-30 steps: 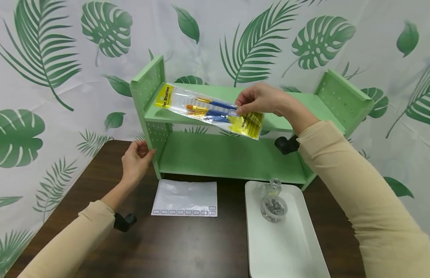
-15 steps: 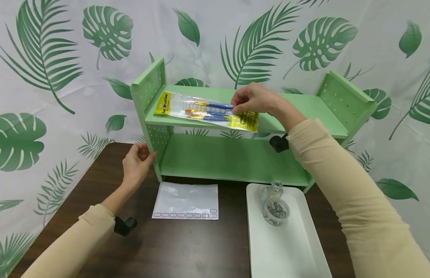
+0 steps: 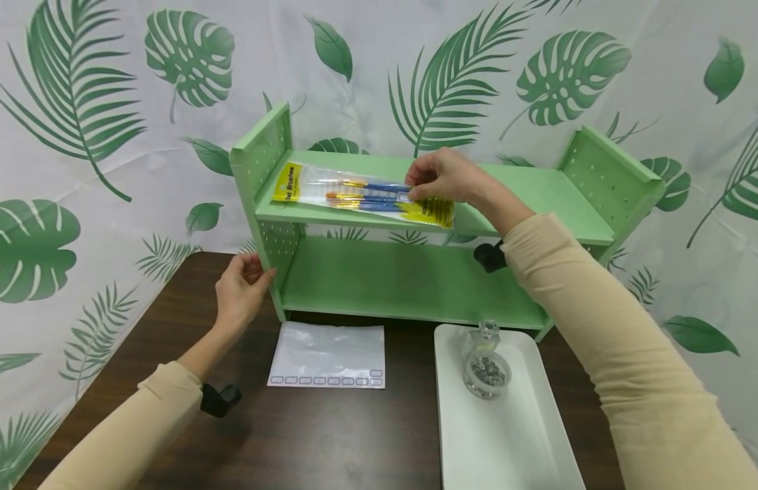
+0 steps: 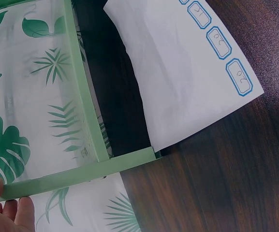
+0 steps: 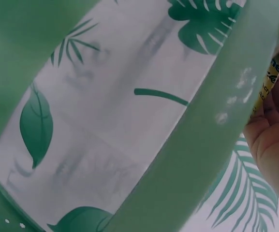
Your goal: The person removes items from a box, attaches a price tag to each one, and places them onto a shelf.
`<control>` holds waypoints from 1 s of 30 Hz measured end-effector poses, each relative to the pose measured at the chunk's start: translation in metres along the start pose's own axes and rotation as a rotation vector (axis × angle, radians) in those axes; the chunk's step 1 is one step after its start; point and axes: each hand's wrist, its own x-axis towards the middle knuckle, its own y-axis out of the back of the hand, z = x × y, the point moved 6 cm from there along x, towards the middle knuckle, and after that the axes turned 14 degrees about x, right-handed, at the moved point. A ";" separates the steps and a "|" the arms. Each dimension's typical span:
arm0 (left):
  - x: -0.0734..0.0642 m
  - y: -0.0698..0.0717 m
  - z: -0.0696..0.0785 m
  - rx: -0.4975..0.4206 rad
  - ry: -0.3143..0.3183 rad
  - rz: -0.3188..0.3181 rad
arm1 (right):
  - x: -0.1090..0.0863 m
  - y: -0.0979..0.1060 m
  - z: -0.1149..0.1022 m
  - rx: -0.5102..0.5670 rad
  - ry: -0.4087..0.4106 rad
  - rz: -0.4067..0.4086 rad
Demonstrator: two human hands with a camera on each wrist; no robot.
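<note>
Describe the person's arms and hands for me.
The left sleeve and right sleeve are long, plain beige and wrinkled. The left hand and right hand are ungloved. A black piece juts out beside the left sleeve, another beside the right.

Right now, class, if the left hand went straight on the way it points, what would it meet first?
Most likely the left hand would meet the green left side panel, whose front edge it appears to grip.
</note>
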 end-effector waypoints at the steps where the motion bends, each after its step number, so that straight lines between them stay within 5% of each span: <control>1: 0.000 0.000 0.000 -0.001 0.000 0.000 | 0.000 0.000 0.000 -0.011 0.010 0.004; 10: 0.000 0.000 0.000 0.014 -0.005 0.005 | 0.001 -0.003 -0.002 -0.073 0.067 0.037; 30: -0.001 -0.001 0.000 -0.005 0.004 -0.001 | 0.000 -0.004 0.000 -0.030 0.068 0.067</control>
